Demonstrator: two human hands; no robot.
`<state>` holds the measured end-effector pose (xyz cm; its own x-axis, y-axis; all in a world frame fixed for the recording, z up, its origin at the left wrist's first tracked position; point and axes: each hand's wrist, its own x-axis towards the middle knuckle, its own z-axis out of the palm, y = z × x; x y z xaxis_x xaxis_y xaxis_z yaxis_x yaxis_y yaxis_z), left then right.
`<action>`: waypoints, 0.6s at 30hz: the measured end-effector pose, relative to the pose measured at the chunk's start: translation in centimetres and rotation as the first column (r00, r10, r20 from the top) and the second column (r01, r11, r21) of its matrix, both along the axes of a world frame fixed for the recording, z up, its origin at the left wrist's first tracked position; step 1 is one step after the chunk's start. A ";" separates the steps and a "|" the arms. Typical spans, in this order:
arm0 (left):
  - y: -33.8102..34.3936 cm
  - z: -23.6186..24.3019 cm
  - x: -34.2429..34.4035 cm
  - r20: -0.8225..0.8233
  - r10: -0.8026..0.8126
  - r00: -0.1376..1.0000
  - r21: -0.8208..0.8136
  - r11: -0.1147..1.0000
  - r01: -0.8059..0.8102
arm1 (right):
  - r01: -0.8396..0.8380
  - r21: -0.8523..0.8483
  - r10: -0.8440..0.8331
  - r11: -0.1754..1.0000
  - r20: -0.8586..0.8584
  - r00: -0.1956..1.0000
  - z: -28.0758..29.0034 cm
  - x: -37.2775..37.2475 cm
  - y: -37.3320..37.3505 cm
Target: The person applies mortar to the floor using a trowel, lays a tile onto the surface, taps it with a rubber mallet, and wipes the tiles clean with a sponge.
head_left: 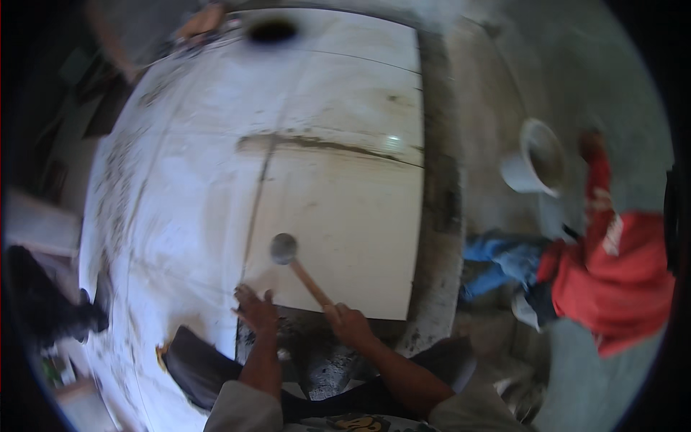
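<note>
My right hand (pixel 350 326) is wrapped round the wooden handle of a mallet (pixel 284 249) with a rounded grey head. That head is over the left part of a large pale floor tile (pixel 360 237); whether it touches the surface I cannot tell. To its left, my left hand (pixel 257 309) has its fingers spread at the tile's near left corner, beside the joint with the neighbouring tile (pixel 194 223). A muddy brown smear (pixel 327 146) runs along the far edge of the large tile.
Dark wet mortar (pixel 327 353) lies between my knees. On the right, a person in a red top (pixel 619 273) and blue jeans reaches toward a white bucket (pixel 515 173). Dirt marks the tiles at left, where a dark shoe (pixel 93 309) shows. Bare concrete (pixel 489 93) borders the tiles.
</note>
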<state>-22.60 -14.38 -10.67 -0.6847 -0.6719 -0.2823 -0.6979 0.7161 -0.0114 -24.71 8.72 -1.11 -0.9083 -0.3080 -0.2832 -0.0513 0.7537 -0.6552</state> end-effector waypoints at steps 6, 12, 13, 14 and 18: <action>0.9 1.9 -2.0 0.133 0.060 0.989 0.000 0.998 -0.060 | 0.163 -0.118 -0.139 0.979 0.188 0.972 1.6 -0.4 0.2; 3.5 2.7 -5.4 0.099 -0.136 0.986 -0.009 0.990 0.137 | 0.198 -0.267 -0.157 0.943 0.165 0.974 3.1 -0.5 0.3; 4.2 2.5 -6.4 0.070 -0.180 0.981 0.020 0.984 0.179 | 0.202 -0.292 -0.166 0.935 0.144 0.976 3.2 -0.5 0.3; 5.1 2.2 -7.6 0.039 -0.222 0.974 0.048 0.974 0.220 | 0.209 -0.292 -0.168 0.933 0.159 0.973 3.3 -0.6 0.4; 9.1 1.5 -12.1 -0.134 -0.313 0.940 0.184 0.924 0.334 | 0.189 -0.326 -0.191 0.926 0.024 0.981 3.2 -1.2 1.1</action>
